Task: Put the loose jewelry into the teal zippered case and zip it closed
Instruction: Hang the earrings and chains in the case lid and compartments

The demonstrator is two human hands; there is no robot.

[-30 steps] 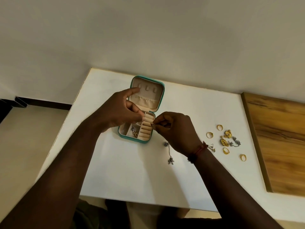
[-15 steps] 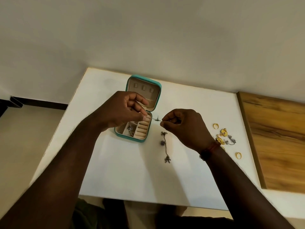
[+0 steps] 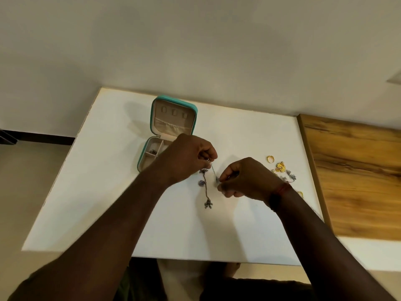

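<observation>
Head view shows both hands closed in fingertip pinches on the charm chain (image 3: 205, 192), near the middle of the white table (image 3: 97, 213): the left hand (image 3: 186, 159) holds 1 end, the right hand (image 3: 247, 179) the other. The slack trails toward the near edge; whether it touches the table is unclear. The teal case (image 3: 140, 159) lies open toward the far edge, and gold rings and earrings (image 3: 281, 168) wait near the right edge. The chain looks light, limp and quick to tangle, so pinching its ends and lowering it coiled seems safest
</observation>
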